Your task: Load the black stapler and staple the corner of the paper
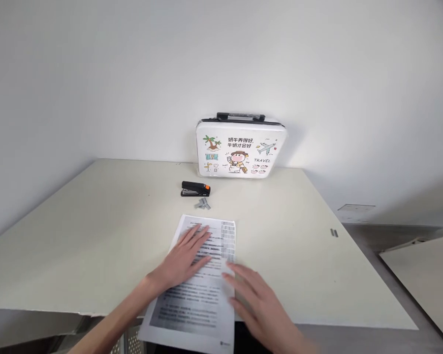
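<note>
A printed sheet of paper, possibly with others beneath it, lies at the table's front edge, its near end reaching past the edge. Flat on its upper half rests my left hand, fingers stretched out and apart. My right hand is at the paper's right edge, fingers spread and a little blurred, with the fingertips over the margin. Beyond the paper sits a small pile of grey staple strips. Just behind that pile is a black stapler with an orange patch at its right end.
A white case with cartoon prints and a black handle leans against the wall at the back of the pale table. More staple strips lie near the table's right edge. A white panel stands at the far right, beyond the table.
</note>
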`<state>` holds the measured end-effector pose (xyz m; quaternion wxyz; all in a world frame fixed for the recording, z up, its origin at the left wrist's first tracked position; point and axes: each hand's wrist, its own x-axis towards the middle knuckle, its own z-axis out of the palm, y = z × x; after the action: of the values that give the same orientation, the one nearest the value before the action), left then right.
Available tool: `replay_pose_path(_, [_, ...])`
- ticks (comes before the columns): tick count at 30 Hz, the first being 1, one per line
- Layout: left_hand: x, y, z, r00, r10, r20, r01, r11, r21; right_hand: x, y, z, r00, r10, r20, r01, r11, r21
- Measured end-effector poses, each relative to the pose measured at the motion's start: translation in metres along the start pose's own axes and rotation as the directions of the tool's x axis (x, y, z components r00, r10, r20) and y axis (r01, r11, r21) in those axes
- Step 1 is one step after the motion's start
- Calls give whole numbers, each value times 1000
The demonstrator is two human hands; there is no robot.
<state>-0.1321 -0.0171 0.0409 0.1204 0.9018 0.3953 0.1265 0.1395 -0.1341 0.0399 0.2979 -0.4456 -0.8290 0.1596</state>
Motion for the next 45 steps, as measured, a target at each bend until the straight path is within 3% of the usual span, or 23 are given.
replay_pose_path(3, [-12, -27, -10, 997, -67, -25, 68, 997, 48, -17, 39, -23, 980, 176, -90, -172, 984, 50])
replay_pose_path(7, [-20, -50, -24, 988, -149, -32, 150, 987, 59, -30, 70, -35, 875, 472, -106, -450, 874, 182])
replay_pose_path(9, [-28, -56, -30, 979, -190, -77, 194, 980, 50, -31, 73, -33, 843, 533, -75, -505, 832, 229])
replay_pose_path(14, [-70, -71, -40, 913, -369, -175, 371, 928, -24, -32, 67, -28, 872, 490, -5, -469, 836, 285])
replay_pose_path(17, [-93, -77, -43, 851, -480, -214, 473, 877, -87, -32, 66, -28, 865, 501, -9, -479, 832, 280])
replay_pose_path(21, [-100, -72, -45, 767, -599, -232, 565, 801, -201, -29, 65, -28, 857, 513, -41, -489, 837, 247])
replay_pose_path(30, [-97, -67, -44, 741, -622, -253, 554, 780, -292, -27, 60, -27, 859, 508, -57, -485, 845, 225])
replay_pose_path(45, [-102, -72, -45, 728, -628, -274, 551, 774, -312, -23, 63, -19, 858, 501, -115, -476, 859, 189])
